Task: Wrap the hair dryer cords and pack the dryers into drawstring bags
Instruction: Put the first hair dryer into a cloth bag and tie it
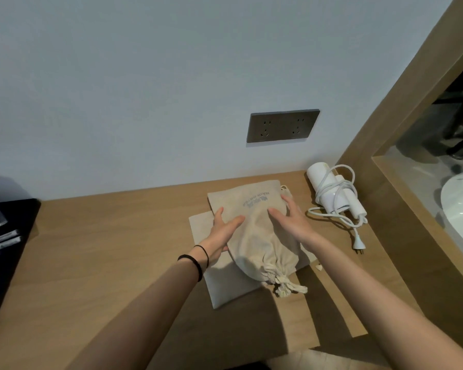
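Two hands lie flat on a full cloth drawstring bag (254,236) on the wooden counter (104,249). Our left hand (225,231) touches the bag's left side, fingers straight and thumb up on the cloth. Our right hand (289,217) rests on the bag's right side, fingers spread and straight. Neither hand pinches or curls round anything.

The bag sits between our two hands. It bulges with something inside, but we cannot see what. Its mouth is pulled tight near our wrists, and the knotted drawstring (286,285) hangs out on the side close to us. Blue letters (254,200) are printed on the cloth just past our fingertips. We cannot read them well.

Under the full bag, and under our left hand, lies a flat cloth bag (225,284). It sticks out past the full one, down beside our left wrist.

Off to the right of our right hand, not touching it, lies a white hair dryer (332,193). Its white cord (326,215) goes round it, and some cord lies loose on the counter. The plug (358,245) lies near our right arm.

Two black hair ties (195,259) go round our left wrist. Far to the left of our left hand is a black tray (11,236). High past our fingertips, a grey socket plate (282,126) is on the wall. Far right is a white sink (460,206).
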Demonstrator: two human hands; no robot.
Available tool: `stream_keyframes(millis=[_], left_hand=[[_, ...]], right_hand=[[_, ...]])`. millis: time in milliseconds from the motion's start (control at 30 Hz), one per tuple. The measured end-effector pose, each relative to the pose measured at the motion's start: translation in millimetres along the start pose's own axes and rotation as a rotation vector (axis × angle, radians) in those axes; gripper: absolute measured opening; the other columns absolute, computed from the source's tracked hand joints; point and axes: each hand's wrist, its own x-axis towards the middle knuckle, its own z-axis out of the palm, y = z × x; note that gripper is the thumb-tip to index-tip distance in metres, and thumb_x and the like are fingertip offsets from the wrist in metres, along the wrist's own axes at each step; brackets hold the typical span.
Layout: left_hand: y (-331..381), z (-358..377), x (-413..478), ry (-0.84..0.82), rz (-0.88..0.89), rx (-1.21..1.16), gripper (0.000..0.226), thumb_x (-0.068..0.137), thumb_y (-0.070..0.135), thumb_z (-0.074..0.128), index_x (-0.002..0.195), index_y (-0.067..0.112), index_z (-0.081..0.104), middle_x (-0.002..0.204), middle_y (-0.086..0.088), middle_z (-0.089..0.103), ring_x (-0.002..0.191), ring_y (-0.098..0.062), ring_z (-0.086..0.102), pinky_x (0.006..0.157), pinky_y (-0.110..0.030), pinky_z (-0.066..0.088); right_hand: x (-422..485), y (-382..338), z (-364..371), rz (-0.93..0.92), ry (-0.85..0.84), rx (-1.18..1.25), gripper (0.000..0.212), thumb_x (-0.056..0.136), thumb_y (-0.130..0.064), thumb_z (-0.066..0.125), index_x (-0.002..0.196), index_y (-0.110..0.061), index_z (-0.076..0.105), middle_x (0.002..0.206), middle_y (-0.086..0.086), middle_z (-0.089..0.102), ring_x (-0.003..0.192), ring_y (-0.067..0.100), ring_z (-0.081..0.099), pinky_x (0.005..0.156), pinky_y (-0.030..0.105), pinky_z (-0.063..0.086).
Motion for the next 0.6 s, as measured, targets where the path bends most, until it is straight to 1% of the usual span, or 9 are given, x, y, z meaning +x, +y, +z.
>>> stream_keyframes(millis=[67,100,167,200,267,367,467,533,600], left_hand=[[2.7,7.2,4.6,-0.018,0.026,-0.021,0.086,0.087,0.039,0.063,0.149,0.034,0.004,0.153,-0.003,0.029,0.135,-0.022,0.034,0.099,-0.037,0.036],[3.6,10.1,8.1,-0.016,0.038,-0.021,0.089,0.085,0.038,0.066,0.150,0.034,0.005,0.153,-0.001,0.029,0.135,-0.021,0.034,0.100,-0.035,0.035],[3.9,12.0,15.1,-0.001,0.049,-0.007,0.094,0.081,0.039,0.072,0.149,0.034,0.007,0.154,-0.001,0.027,0.137,-0.021,0.032,0.109,-0.038,0.033],[4.1,11.5,16.6,-0.004,0.046,-0.010,0.096,0.079,0.039,0.073,0.149,0.034,0.009,0.154,-0.001,0.026,0.137,-0.023,0.032,0.111,-0.040,0.032],[1.6,8.6,18.4,-0.037,0.041,-0.038,0.097,0.076,0.040,0.075,0.149,0.035,0.011,0.153,0.000,0.027,0.135,-0.024,0.034,0.110,-0.043,0.035],[-4.8,4.3,16.9,-0.057,0.067,-0.072,0.096,0.074,0.041,0.077,0.148,0.038,0.016,0.149,0.002,0.034,0.129,-0.020,0.043,0.105,-0.038,0.041],[-8.6,-4.3,15.0,-0.057,0.102,-0.086,0.099,0.065,0.048,0.082,0.145,0.044,0.022,0.144,0.004,0.041,0.124,-0.017,0.049,0.103,-0.037,0.044],[-3.7,-15.6,9.7,-0.036,0.139,-0.068,0.102,0.059,0.054,0.082,0.143,0.046,0.024,0.143,0.005,0.042,0.124,-0.017,0.049,0.103,-0.039,0.045],[3.8,-32.5,4.3,0.046,0.193,-0.021,0.098,0.063,0.051,0.080,0.145,0.041,0.027,0.146,0.006,0.038,0.129,-0.017,0.043,0.107,-0.038,0.041]], right_hand=[[7.5,0.2,3.4,0.005,-0.012,0.018,0.071,0.090,-0.041,0.058,0.149,-0.025,0.022,0.149,-0.005,0.034,0.132,0.012,0.036,0.100,0.026,0.030],[11.4,1.6,5.3,0.013,-0.015,0.036,0.073,0.089,-0.043,0.060,0.149,-0.027,0.021,0.149,-0.005,0.033,0.134,0.013,0.035,0.102,0.027,0.030],[17.3,2.9,8.3,0.028,-0.022,0.053,0.076,0.087,-0.044,0.061,0.149,-0.028,0.020,0.152,-0.005,0.029,0.138,0.017,0.031,0.104,0.026,0.027],[19.5,2.8,9.2,0.029,-0.022,0.052,0.076,0.087,-0.044,0.062,0.149,-0.028,0.020,0.153,-0.005,0.029,0.139,0.018,0.030,0.103,0.026,0.026],[25.1,4.0,9.4,0.025,-0.013,0.055,0.075,0.086,-0.042,0.065,0.146,-0.028,0.023,0.150,-0.003,0.033,0.132,0.018,0.037,0.102,0.026,0.029],[28.0,4.1,9.9,0.020,-0.021,0.053,0.068,0.084,-0.037,0.068,0.138,-0.028,0.030,0.140,0.000,0.044,0.116,0.014,0.047,0.103,0.031,0.037],[27.0,-1.3,13.1,-0.032,-0.043,0.055,0.059,0.083,-0.037,0.070,0.130,-0.032,0.035,0.126,-0.006,0.052,0.112,0.015,0.053,0.103,0.038,0.042],[24.8,-12.9,19.7,-0.070,-0.072,0.072,0.057,0.083,-0.036,0.069,0.128,-0.031,0.035,0.113,-0.013,0.053,0.110,0.015,0.055,0.101,0.039,0.044],[22.8,-27.8,32.6,-0.086,-0.096,0.097,0.055,0.085,-0.034,0.068,0.128,-0.031,0.034,0.107,-0.016,0.053,0.106,0.014,0.057,0.099,0.037,0.046]])
